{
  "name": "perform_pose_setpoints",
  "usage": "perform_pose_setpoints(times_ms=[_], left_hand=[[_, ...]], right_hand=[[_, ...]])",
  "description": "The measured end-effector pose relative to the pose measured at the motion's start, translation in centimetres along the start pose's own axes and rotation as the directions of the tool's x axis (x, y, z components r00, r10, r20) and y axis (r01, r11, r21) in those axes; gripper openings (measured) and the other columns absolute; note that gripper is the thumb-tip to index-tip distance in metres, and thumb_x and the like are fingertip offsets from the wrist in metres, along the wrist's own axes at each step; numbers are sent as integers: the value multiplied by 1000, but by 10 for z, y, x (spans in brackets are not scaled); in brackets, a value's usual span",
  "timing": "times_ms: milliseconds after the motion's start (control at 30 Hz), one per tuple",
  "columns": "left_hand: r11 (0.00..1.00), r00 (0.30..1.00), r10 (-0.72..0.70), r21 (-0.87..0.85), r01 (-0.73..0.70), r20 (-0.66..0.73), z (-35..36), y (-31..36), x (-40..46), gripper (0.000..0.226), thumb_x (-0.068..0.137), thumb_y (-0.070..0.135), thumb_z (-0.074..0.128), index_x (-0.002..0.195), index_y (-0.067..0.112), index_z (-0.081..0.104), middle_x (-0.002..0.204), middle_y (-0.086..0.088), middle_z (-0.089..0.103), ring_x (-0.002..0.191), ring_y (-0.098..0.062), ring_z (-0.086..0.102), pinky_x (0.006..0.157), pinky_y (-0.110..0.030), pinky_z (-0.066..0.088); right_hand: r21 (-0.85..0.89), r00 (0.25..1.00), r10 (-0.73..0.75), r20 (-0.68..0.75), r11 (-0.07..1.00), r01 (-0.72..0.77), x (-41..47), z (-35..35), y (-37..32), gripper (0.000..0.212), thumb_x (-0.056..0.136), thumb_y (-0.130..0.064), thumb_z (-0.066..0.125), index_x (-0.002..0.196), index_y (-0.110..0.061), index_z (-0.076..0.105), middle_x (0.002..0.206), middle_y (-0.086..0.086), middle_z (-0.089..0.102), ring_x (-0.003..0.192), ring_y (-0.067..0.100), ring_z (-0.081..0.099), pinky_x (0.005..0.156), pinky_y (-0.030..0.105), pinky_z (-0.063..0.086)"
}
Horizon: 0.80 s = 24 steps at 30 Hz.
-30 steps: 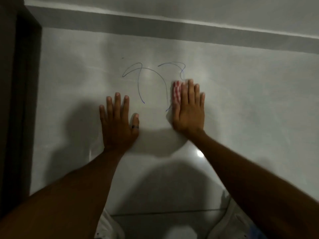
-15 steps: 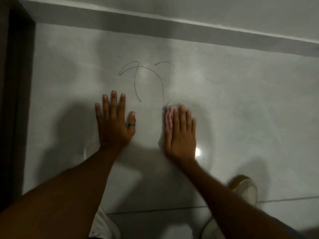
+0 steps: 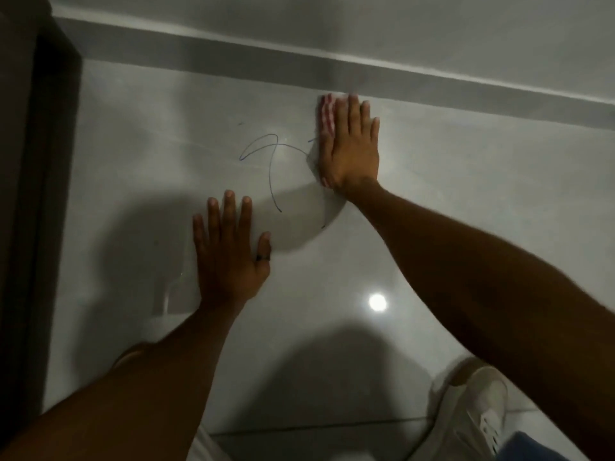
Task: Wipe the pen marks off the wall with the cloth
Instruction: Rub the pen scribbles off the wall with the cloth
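Blue pen marks (image 3: 271, 168) loop across the glossy grey tiled wall (image 3: 482, 194). My right hand (image 3: 349, 148) lies flat on the wall just right of the marks, pressing a red-and-white checked cloth (image 3: 326, 114) whose edge shows past the index finger and at the heel of the palm. A small blue dash sits just left of that hand, and a short stroke remains lower down (image 3: 323, 226). My left hand (image 3: 229, 251) rests flat on the wall below and left of the marks, fingers spread, a dark ring on the thumb.
A dark door frame (image 3: 36, 194) runs down the left edge. A grey band with a white trim (image 3: 432, 84) crosses the wall just above my right hand. My white shoe (image 3: 472, 414) shows at the bottom right, and a lamp's reflection (image 3: 377, 301) glints on the tile.
My right hand with the cloth has swept up from below the marks to near the grey band. The right-hand loop and part of the arc are gone. My left hand stayed put.
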<state>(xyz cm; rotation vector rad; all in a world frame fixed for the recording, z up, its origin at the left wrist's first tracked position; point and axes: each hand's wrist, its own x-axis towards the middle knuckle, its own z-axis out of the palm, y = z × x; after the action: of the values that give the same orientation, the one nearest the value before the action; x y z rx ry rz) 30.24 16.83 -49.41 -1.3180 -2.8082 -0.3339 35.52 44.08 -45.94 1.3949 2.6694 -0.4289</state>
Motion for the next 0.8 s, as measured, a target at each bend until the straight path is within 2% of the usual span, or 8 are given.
perform_pose_setpoints(times_ms=[67,133,167,300,400,533,633,800], left_hand=[[1000,1000,1,1,-1,-3,0,0,0,68,111,50,41,168,13,38,176,-19,33,164,-45,28,133,-64,19],[1000,1000,3,-10,-3,1,-1,0,0,68,110,50,41,168,15,37,177,-17,32,164,-44,27,134,-63,18],[1000,1000,1,-16,-1,-2,-2,0,1,68,110,50,41,168,15,37,177,-17,31,165,-43,26,134,-63,17],[1000,1000,-3,-26,4,20,-1,0,1,69,110,53,38,169,16,36,178,-16,30,165,-42,25,135,-61,14],[1000,999,-5,4,5,36,-2,-1,2,70,110,55,32,169,16,35,177,-17,31,165,-43,26,134,-62,16],[1000,999,-7,-12,7,53,-3,0,2,72,109,52,41,169,14,35,177,-19,31,164,-44,26,133,-65,21],[1000,999,-7,-4,7,45,-5,1,1,71,109,50,44,168,13,37,176,-20,33,164,-45,28,131,-67,25],[1000,998,-8,-10,8,64,-5,2,2,72,109,52,42,169,13,36,176,-20,32,164,-45,27,132,-66,23]], right_hand=[[-36,984,-179,22,983,179,-22,6,-14,67,112,-47,19,171,-18,5,181,10,-1,168,33,-4,137,56,4],[-35,900,-427,90,902,431,-47,14,-6,66,112,-46,24,171,-21,8,181,7,2,169,30,-2,136,56,5],[-25,886,-454,96,889,458,-48,15,0,65,112,-45,25,171,-22,10,181,6,4,169,30,0,136,57,6],[13,1000,-14,-2,1000,14,-31,6,-20,69,112,-47,20,171,-17,5,181,9,0,168,31,-3,137,54,1],[-29,968,-249,34,968,250,-24,13,-47,70,111,-50,18,171,-17,3,181,9,-3,168,30,-5,137,49,-4],[13,993,-121,-6,993,121,-15,14,-72,71,111,-49,20,171,-14,6,181,11,0,168,32,-3,137,51,-2],[-31,909,-413,58,909,415,-20,19,-79,71,110,-48,20,171,-14,8,181,12,3,168,33,-1,137,53,3],[1,962,-272,34,962,272,-24,17,-85,72,111,-48,25,171,-13,7,180,13,1,168,34,-3,138,49,-3]])
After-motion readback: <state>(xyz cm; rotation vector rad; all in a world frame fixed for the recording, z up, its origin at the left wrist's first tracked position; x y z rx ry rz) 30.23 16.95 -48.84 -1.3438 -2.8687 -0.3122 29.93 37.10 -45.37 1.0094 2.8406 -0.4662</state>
